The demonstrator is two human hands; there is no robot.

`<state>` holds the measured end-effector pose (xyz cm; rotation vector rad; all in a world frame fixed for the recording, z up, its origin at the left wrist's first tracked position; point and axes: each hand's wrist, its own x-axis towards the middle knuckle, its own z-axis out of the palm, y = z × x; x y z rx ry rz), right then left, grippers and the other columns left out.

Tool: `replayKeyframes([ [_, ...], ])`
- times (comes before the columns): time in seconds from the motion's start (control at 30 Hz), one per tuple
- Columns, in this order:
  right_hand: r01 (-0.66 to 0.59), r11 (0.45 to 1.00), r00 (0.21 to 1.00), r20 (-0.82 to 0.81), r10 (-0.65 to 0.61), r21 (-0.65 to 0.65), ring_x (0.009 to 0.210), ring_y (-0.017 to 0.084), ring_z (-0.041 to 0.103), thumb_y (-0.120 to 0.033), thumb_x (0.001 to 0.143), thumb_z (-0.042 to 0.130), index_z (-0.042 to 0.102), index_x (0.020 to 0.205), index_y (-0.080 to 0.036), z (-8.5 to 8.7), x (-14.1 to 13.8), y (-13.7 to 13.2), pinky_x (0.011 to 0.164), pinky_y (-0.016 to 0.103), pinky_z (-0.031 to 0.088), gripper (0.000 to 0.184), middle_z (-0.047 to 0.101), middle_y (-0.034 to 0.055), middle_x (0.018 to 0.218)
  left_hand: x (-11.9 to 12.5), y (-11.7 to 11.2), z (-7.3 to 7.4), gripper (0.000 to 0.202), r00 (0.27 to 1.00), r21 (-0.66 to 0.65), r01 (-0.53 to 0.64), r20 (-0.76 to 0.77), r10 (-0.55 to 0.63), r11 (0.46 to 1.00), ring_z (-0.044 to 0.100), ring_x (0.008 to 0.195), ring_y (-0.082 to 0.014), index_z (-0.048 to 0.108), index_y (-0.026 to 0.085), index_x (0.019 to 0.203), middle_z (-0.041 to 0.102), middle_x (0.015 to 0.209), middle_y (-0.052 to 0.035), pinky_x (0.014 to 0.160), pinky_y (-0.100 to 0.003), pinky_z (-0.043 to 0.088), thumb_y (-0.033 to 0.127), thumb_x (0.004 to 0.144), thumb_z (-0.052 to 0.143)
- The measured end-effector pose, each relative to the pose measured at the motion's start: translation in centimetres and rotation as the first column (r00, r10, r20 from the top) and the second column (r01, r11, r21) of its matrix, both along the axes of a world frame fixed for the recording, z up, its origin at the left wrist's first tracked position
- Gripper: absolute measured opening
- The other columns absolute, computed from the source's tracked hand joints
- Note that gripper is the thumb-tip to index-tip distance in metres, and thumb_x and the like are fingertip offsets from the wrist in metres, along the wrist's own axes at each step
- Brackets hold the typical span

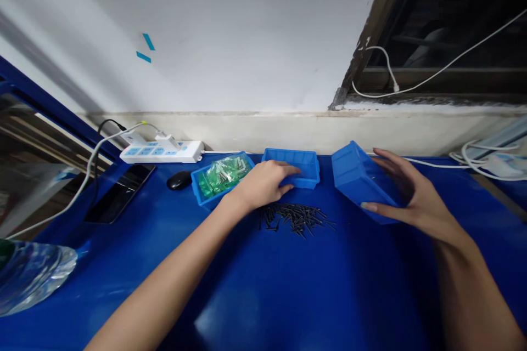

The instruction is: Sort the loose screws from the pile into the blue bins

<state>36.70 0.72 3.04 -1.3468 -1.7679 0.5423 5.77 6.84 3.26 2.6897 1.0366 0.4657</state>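
My left hand [263,184] is at the front left corner of a small blue plastic bin [310,174] by the wall. Its fingers reach over the rim and the thumb is in front of the front wall, so it appears to pinch that side. My right hand [407,192] grips a second blue bin [349,173], which is tipped on its side with its opening towards the palm; the inside is mostly hidden. Between and below the hands, a loose pile of black screws [296,216] lies on the blue tabletop [288,290].
Left of my left hand is another blue bin [197,189] with green-and-clear bags of metal parts [226,173]. Farther left are a black mouse [179,180], a white power strip [164,151], a dark phone [121,194] and a clear bottle [37,274]. White cables [473,156] lie at right.
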Motion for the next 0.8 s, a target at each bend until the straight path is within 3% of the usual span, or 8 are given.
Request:
replayKeyframes([
  [0.1,-0.093,0.995,0.989,-0.112,0.097,0.037,0.14,0.036,0.055,-0.051,0.064,0.093,0.051,0.148,-0.032,0.2,-2.4,-0.4,0.116,0.056,0.046,0.096,0.06,0.0118,0.149,-0.9,-2.5,-0.6,0.029,0.893,-0.045,-0.035,0.447,0.051,0.998,0.073,0.112,-0.0251,0.069,0.015,0.125,0.076,0.121,-0.0116,0.1,-0.045,0.059,0.023,0.1,0.056],
  [0.2,-0.173,0.981,0.957,-0.221,0.188,0.083,0.139,0.034,0.056,-0.047,0.068,0.093,0.047,0.15,-0.033,-0.1,-6.5,-1.1,0.115,0.051,0.047,0.095,0.06,0.0115,0.147,-1.2,-5.4,-1.3,0.075,0.726,-0.257,0.113,0.681,0.097,0.96,0.068,0.124,-0.0288,0.041,0.017,0.155,0.065,0.14,-0.0162,0.101,-0.047,0.06,0.035,0.09,0.074],
  [0.27,-0.198,0.974,0.933,-0.281,0.222,0.112,0.142,0.033,0.053,-0.049,0.07,0.092,0.045,0.151,-0.034,-0.6,-9.5,-1.5,0.119,0.049,0.044,0.094,0.056,0.0103,0.152,-1.3,-6.7,-2.1,0.103,0.688,-0.315,0.164,0.715,0.121,0.935,0.06,0.134,-0.0346,0.022,0.021,0.164,0.055,0.151,-0.0191,0.105,-0.053,0.058,0.048,0.084,0.081],
  [0.4,-0.363,0.923,0.86,-0.333,0.386,0.131,0.148,0.031,0.045,-0.072,0.07,0.081,0.04,0.153,-0.039,-1.6,-12.6,-1.7,0.119,0.047,0.043,0.099,0.049,0.0074,0.159,-1.8,-7.3,-3.2,0.115,0.646,-0.322,0.057,0.733,0.211,0.945,0.062,0.13,-0.0392,0.021,0.02,0.164,0.06,0.143,-0.0217,0.102,-0.057,0.057,0.064,0.077,0.081],
  [0.47,-0.322,0.938,0.883,-0.316,0.346,0.128,0.141,0.029,0.053,-0.071,0.084,0.07,0.049,0.145,-0.036,-1.8,-12.3,-1.5,0.114,0.045,0.047,0.074,0.053,0.0077,0.155,-2.4,-6.9,-3.3,0.117,0.655,-0.317,-0.008,0.715,0.244,0.949,0.062,0.129,-0.0401,0.024,0.018,0.163,0.064,0.137,-0.0213,0.103,-0.058,0.056,0.064,0.073,0.084],
  [0.53,-0.145,0.979,0.936,-0.3,0.182,0.142,0.121,0.026,0.067,-0.058,0.099,0.057,0.066,0.114,-0.029,-2.1,-11.2,-1.0,0.103,0.04,0.054,0.034,0.071,0.0076,0.13,-3.1,-6.5,-3.2,0.118,0.664,-0.292,-0.057,0.704,0.254,0.955,0.062,0.129,-0.0399,0.022,0.019,0.164,0.065,0.135,-0.0208,0.103,-0.058,0.056,0.061,0.074,0.085],
  [0.6,-0.123,0.99,0.974,-0.184,0.132,0.063,0.096,0.024,0.074,-0.054,0.105,0.047,0.068,0.086,-0.025,-2.5,-10.3,-0.6,0.089,0.037,0.058,0.04,0.078,0.0056,0.096,-3.7,-6.1,-3.1,0.119,0.676,-0.251,-0.071,0.7,0.231,0.965,0.062,0.129,-0.0386,0.015,0.022,0.166,0.063,0.137,-0.0209,0.101,-0.057,0.057,0.059,0.076,0.084],
  [0.8,-0.31,0.95,0.949,0.053,0.312,-0.051,0.117,0.027,0.07,-0.041,0.105,0.048,0.075,0.113,-0.027,-4.6,-10.6,-0.2,0.103,0.046,0.054,0.032,0.077,0.007,0.12,-4.4,-5.4,-3.1,0.118,0.695,-0.14,-0.124,0.695,0.186,0.982,0.057,0.135,-0.0388,0.012,0.027,0.167,0.054,0.151,-0.0201,0.107,-0.059,0.053,0.055,0.078,0.084],
])
